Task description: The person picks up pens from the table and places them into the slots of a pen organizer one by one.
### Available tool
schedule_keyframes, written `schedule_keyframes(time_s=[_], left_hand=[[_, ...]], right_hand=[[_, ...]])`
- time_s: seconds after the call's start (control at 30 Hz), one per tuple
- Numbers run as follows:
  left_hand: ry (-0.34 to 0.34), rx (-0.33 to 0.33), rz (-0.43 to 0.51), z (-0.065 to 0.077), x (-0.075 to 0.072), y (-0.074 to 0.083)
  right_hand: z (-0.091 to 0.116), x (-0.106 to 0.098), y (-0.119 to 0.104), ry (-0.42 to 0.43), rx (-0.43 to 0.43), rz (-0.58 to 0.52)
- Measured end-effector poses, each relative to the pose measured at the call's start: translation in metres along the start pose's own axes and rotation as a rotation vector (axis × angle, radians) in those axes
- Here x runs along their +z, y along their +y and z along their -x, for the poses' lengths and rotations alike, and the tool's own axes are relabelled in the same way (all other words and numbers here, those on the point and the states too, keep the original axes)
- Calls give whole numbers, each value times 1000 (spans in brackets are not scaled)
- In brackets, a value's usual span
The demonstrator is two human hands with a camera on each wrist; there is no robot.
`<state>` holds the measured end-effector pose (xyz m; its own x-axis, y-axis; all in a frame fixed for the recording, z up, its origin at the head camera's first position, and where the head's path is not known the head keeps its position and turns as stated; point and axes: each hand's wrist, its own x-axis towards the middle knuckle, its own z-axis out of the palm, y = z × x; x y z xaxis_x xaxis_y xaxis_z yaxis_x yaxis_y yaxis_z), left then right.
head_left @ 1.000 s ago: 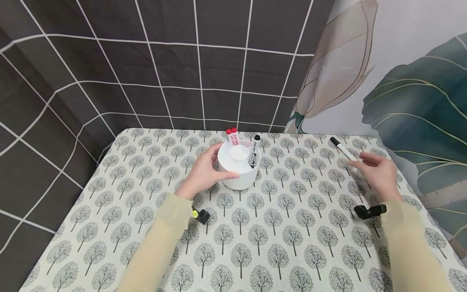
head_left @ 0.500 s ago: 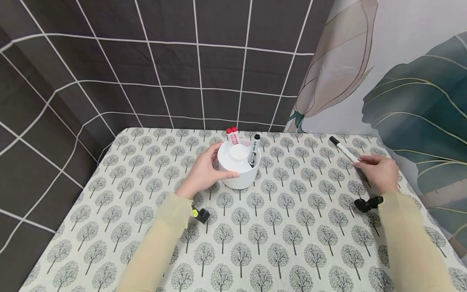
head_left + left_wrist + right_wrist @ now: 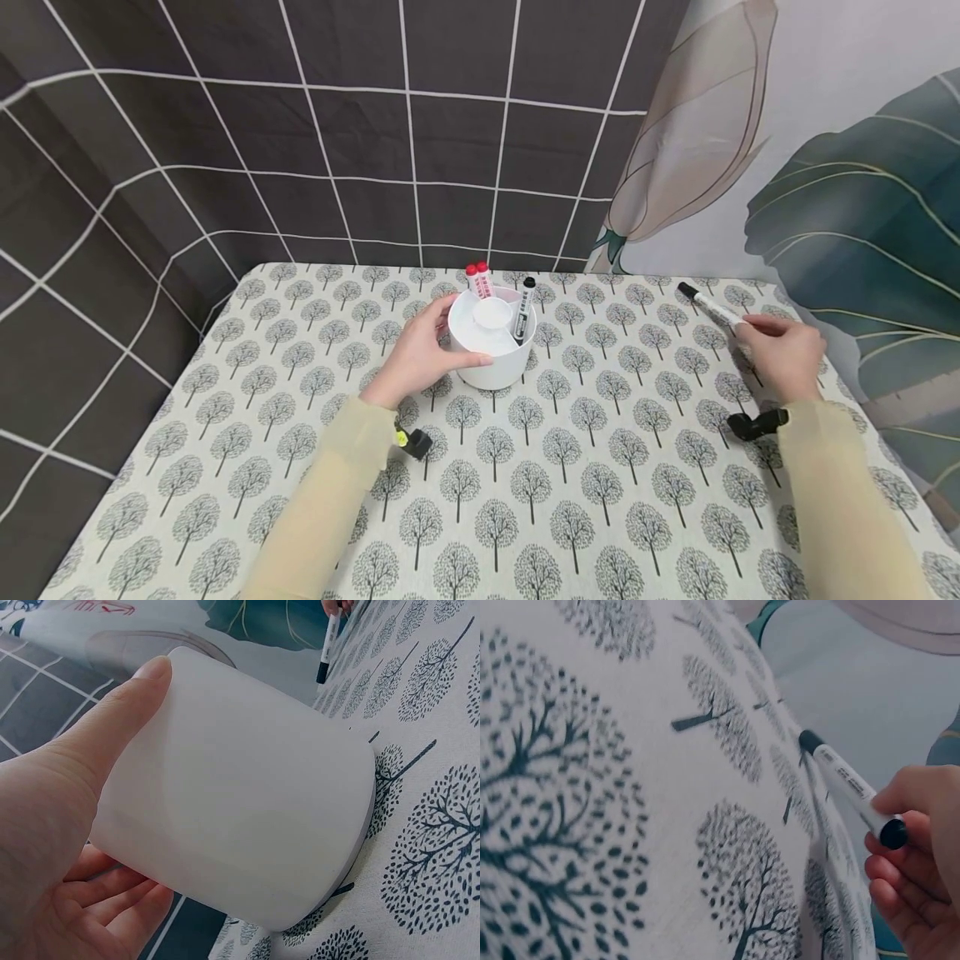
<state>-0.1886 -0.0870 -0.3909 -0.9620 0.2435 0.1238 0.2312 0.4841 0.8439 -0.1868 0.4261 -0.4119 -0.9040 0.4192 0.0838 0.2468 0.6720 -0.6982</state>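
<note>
My left hand (image 3: 423, 350) grips the side of a round white pen holder (image 3: 498, 371), thumb at the near rim and fingers behind. Two red-capped markers (image 3: 480, 280) stand at its back, and a black-capped marker (image 3: 522, 310) leans in the right compartment. On the right, my right hand (image 3: 783, 354) pinches a white marker (image 3: 716, 308) near its rear end. That marker's black cap points away toward the back of the table. In the right wrist view, thumb and fingers are on the marker (image 3: 847, 776), its black end plug showing beside the thumb.
The table (image 3: 585, 508) wears a white cloth printed with grey trees. Behind it hangs a dark curtain (image 3: 360, 133) with white grid lines. A floral curtain (image 3: 840, 192) borders the right side. A black wrist camera (image 3: 757, 425) sits at each wrist.
My right hand has closed its thumb and fingers on the white marker's rear end, having hovered beside it before. The left hand and the pen holder have stayed in place.
</note>
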Motion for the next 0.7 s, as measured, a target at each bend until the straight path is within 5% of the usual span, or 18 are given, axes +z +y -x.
schedule_keyframes(time_s=[0.27,0.7], left_hand=[[4,9,-2,0,1,-3],[7,7,-11,-1,1,-3]], right_hand=[[2,-4,-14,75,38,-115],[11,-10,-41,96,-26,-130]])
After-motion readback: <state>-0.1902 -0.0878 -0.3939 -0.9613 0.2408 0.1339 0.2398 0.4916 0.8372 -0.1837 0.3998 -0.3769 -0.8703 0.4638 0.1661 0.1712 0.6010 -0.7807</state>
